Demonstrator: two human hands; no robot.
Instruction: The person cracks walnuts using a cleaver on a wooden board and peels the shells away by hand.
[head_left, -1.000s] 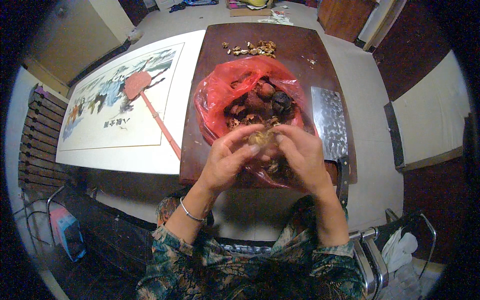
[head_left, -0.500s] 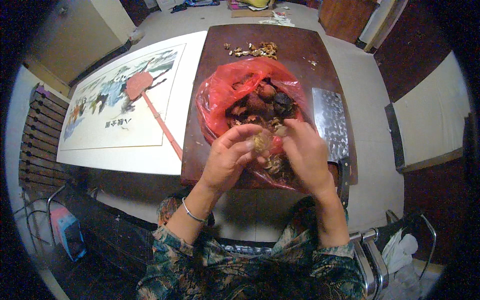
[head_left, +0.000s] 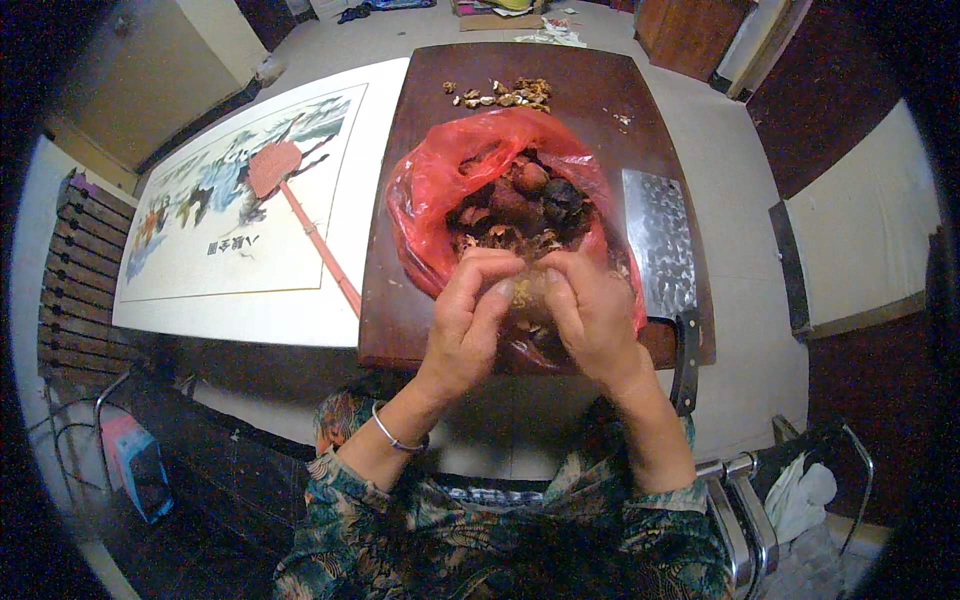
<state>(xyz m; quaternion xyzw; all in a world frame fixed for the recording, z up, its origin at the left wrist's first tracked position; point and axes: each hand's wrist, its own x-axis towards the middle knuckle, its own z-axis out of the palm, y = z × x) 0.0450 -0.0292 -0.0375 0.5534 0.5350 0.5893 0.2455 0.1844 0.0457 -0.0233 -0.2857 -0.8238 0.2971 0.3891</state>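
Note:
My left hand [head_left: 466, 325] and my right hand [head_left: 597, 322] meet over the near side of a red plastic bag [head_left: 425, 235]. Between my thumbs and curled fingers is a yellowish-brown lumpy piece [head_left: 523, 293], gripped from both sides. My fingers cover much of it, and its kind cannot be made out. Inside the open bag lie several round brown husked fruits [head_left: 530, 178], a nearly black one [head_left: 563, 202] and torn brown husk scraps. A silver bracelet [head_left: 388, 432] circles my left wrist.
A cleaver [head_left: 660, 245] lies right of the bag, its black handle toward me at the brown table's [head_left: 590, 80] edge. Broken brown and whitish pieces [head_left: 515, 95] lie beyond the bag. At left, a red fly swatter [head_left: 276, 168] rests on a white picture-topped table [head_left: 220, 310].
My hands have drawn closer together and closed further around the yellowish-brown piece. The right hand has moved left and slightly nearer me. The red bit seen between them is now hidden.

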